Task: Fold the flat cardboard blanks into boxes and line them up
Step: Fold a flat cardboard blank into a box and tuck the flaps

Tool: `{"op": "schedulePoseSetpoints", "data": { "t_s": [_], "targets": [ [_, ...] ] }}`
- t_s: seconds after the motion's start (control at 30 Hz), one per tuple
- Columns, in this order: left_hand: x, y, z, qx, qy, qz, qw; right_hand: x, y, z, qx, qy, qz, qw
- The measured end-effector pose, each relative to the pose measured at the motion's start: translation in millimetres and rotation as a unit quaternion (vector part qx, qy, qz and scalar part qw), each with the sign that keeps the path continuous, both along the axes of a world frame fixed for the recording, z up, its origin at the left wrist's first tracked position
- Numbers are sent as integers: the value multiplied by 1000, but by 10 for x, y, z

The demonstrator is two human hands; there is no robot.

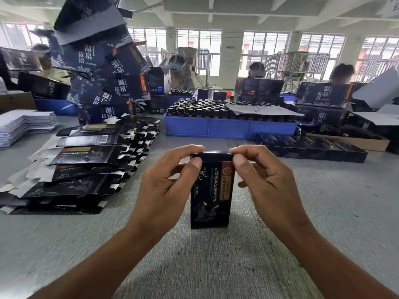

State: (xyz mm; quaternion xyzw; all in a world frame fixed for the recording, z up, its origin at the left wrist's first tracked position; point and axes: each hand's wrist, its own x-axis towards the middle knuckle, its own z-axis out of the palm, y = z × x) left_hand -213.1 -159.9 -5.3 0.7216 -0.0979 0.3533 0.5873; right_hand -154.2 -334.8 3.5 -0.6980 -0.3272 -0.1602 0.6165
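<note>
A: We've got the box (210,190) standing upright on the grey table (216,266), just in front of the blue crate (228,128). Left hand (170,182) and right hand (267,182) each pinch a top corner, thumb in front.

B: We'd press the top flap evenly so it tucks square. It's thin glossy dark card, creases easily. Flat blanks (86,165) are stacked left of the box.

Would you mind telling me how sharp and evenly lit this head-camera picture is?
Head view: the box and both hands, left hand and right hand, are sharp; the windows are blown out by daylight; wide-angle distortion bends the stacked cartons at upper left; edges are smeared.
</note>
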Motion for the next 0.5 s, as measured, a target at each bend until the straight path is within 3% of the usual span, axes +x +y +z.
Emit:
{"op": "schedulePoseSetpoints", "data": {
  "t_s": [0.2, 0.4, 0.5],
  "targets": [
    [11, 5, -7, 2, -7, 6, 1000, 14, -11, 0, -32, -26, -5, 999],
    [1, 9, 11, 20, -30, 23, 999, 26, -31, -4, -93, -135, -61, 985],
    [-5, -9, 24, 39, -32, 33, 998, 28, -35, 0, -84, -113, -53, 989]
  ]
}}
